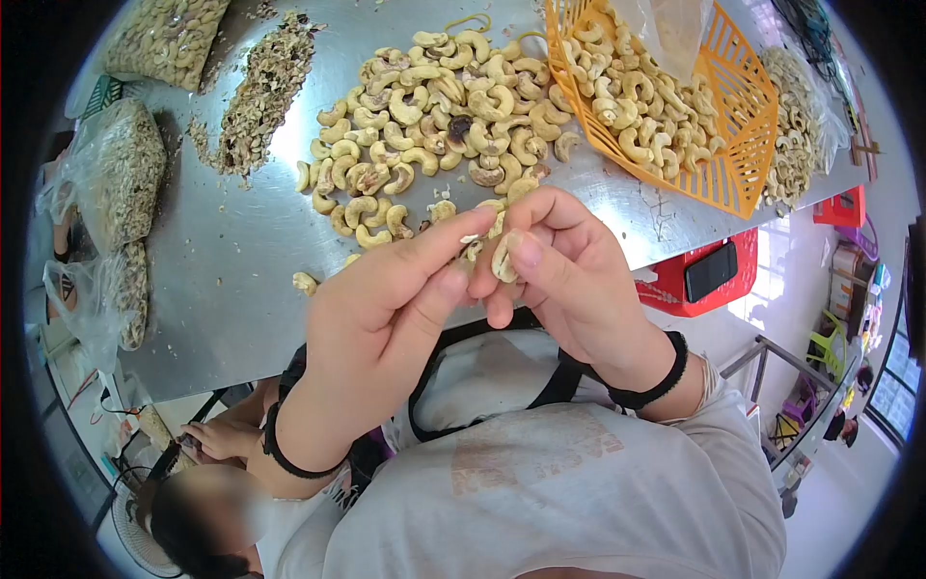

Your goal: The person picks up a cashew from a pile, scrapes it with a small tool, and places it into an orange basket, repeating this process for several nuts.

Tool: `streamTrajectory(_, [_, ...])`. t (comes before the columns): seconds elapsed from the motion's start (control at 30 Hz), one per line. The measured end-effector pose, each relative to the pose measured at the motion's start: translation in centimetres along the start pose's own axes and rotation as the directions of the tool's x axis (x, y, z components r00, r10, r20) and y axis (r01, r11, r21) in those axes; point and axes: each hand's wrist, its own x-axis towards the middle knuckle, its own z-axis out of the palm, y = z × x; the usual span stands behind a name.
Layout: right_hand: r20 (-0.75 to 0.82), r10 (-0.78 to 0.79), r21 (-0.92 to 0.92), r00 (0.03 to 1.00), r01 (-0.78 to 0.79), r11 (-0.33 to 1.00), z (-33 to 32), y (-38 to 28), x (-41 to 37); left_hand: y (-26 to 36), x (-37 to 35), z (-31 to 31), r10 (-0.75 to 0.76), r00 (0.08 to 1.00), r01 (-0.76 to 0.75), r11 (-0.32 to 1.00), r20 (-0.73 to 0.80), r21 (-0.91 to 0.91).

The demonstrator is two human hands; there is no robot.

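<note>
My right hand [576, 275] pinches a pale cashew nut [503, 261] between thumb and fingers, in front of my chest. Close beside it, my left hand [386, 299] has its thumb and forefinger drawn together near the nut. A small whitish bit shows at the left fingertips, too small to name. Just beyond both hands, a loose pile of cashew nuts [424, 116] spreads over the metal table [222, 289], some with brown skin patches. One broken cashew piece [305, 283] lies apart, left of the pile.
An orange plastic basket [748, 106] of cashews stands at the back right, a clear bag inside it. Skin scraps [260, 96] and filled plastic bags [130, 174] lie to the left. A phone [711, 272] rests on a red stool [666, 283]. Another person [198, 521] sits at lower left.
</note>
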Motion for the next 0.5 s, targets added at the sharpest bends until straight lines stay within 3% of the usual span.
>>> streamTrajectory(0.07, [-0.008,0.042,0.045,0.999,-0.042,0.998,0.15,-0.19,-0.09,0.1,0.09,0.16,0.12,0.993,-0.12,0.99,0.002,0.077])
streamTrajectory(0.17, [-0.014,0.07,0.088,0.997,-0.068,0.994,0.1,-0.08,-0.16,-0.25,0.09,0.64,0.189,0.981,-0.185,0.977,-0.031,0.103])
streamTrajectory(0.27, [-0.021,0.091,0.084,0.996,-0.089,0.993,0.11,-0.27,-0.23,-0.6,0.11,0.83,0.25,0.968,-0.243,0.961,-0.034,0.131])
streamTrajectory(0.4, [-0.028,0.062,0.063,0.998,-0.06,0.996,0.1,-0.09,-0.19,-0.12,0.05,0.92,0.208,0.978,-0.203,0.963,-0.009,0.179])
streamTrajectory(0.5, [-0.075,0.037,0.007,0.997,-0.036,0.999,0.29,0.04,-0.22,-0.63,0.24,1.0,0.305,0.952,-0.296,0.936,-0.019,0.189])
